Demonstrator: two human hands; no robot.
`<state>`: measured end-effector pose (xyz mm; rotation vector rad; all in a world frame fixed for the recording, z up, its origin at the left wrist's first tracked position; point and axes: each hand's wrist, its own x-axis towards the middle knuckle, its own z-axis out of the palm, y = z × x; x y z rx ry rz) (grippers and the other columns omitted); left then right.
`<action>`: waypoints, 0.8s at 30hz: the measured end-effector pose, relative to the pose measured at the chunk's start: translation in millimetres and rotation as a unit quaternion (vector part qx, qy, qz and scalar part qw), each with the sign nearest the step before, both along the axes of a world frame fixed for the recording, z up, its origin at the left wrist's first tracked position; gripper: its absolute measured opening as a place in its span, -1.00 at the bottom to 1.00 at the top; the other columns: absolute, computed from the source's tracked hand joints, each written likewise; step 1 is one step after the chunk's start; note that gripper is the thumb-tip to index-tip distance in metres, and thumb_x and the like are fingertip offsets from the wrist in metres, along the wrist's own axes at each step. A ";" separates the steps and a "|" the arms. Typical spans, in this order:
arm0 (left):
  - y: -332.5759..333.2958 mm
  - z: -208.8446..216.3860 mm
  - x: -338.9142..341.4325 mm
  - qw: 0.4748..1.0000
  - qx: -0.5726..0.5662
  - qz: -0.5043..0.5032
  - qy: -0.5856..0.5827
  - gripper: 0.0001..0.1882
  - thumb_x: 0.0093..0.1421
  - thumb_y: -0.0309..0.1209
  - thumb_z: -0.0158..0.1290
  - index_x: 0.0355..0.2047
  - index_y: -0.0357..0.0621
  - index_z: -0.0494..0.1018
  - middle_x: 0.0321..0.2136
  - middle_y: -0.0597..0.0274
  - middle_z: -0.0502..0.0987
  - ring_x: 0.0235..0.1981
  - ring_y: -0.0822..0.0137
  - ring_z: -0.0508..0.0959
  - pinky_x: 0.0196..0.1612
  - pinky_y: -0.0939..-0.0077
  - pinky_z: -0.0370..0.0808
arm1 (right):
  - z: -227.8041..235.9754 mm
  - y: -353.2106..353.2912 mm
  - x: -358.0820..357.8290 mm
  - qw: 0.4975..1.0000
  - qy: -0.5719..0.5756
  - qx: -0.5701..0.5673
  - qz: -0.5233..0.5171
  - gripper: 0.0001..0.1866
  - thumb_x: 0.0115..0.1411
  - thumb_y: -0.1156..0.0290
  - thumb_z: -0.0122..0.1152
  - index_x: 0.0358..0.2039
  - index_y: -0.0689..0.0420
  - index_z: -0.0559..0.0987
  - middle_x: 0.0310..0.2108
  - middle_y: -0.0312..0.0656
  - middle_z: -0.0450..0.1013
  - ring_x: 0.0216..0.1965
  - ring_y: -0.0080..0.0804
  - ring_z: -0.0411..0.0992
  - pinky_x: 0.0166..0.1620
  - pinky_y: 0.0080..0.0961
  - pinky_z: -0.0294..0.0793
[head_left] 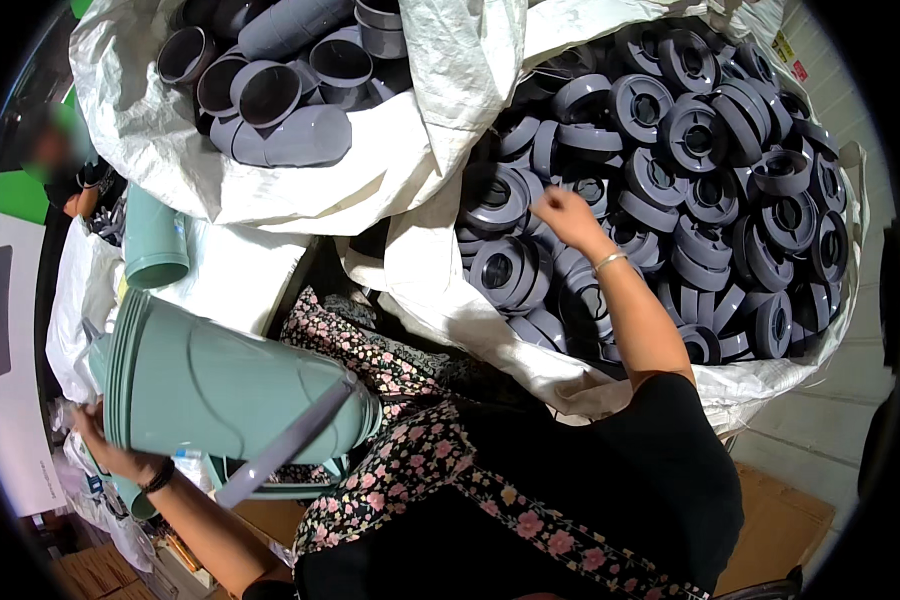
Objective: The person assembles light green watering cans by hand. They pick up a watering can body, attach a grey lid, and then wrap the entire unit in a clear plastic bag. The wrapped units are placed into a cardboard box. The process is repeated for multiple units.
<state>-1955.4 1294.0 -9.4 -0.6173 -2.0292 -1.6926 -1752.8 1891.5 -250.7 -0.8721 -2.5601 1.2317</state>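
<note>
A stack of nested tapered green plastic buckets (230, 370) lies on its side against my body, rims toward the left. My left hand (110, 445) grips it at the rim end, its fingers partly hidden behind the rims. A grey band-like strip (288, 445) slants across the lower side of the stack. My right hand (567, 215) reaches into a large white sack (445, 290) full of grey ring-shaped plastic parts (692, 133). Its fingers are curled closed at the edge of one grey ring (500, 195).
Another white sack (300, 190) at the upper left holds grey plastic cups (267, 93). A green cylinder (156, 240) stands beyond the bucket stack. Another person (88, 185) is at the far left. Cardboard (785, 520) lies at the lower right beside a pale wall (840, 400).
</note>
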 end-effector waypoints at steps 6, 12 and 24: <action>21.6 -35.5 -12.4 0.972 0.139 0.134 -0.134 -0.74 0.22 -0.24 -0.09 -0.45 -0.19 0.38 -0.54 0.32 0.40 -0.48 0.48 0.39 -0.34 0.60 0.35 | -139.4 -44.9 13.5 0.961 -0.261 -0.047 -0.078 -0.06 -0.16 -0.14 0.15 0.07 0.39 0.24 -0.02 0.24 0.29 0.03 0.00 0.29 0.06 -0.33 0.26; 10.1 -7.2 22.3 0.974 0.118 0.141 -0.130 -0.78 0.19 -0.31 -0.07 -0.41 -0.23 0.42 -0.56 0.34 0.40 -0.48 0.51 0.38 -0.35 0.61 0.34 | -33.7 -37.7 -0.4 0.977 -0.134 0.162 0.029 -0.16 -0.28 0.33 0.35 0.08 0.21 0.24 -0.09 0.11 0.37 -0.04 -0.02 0.34 0.03 -0.33 0.30; -14.3 -6.6 38.6 0.973 -0.001 -0.103 -0.205 -0.55 0.09 -0.26 -0.09 -0.07 -0.32 0.34 -0.10 0.17 0.41 -0.03 0.37 0.33 0.06 0.53 0.20 | 59.2 60.4 25.0 0.973 -0.175 0.118 0.090 -0.27 -0.51 0.31 0.52 -0.28 0.33 0.38 -0.32 0.04 0.43 -0.31 -0.19 0.41 -0.24 -0.37 0.41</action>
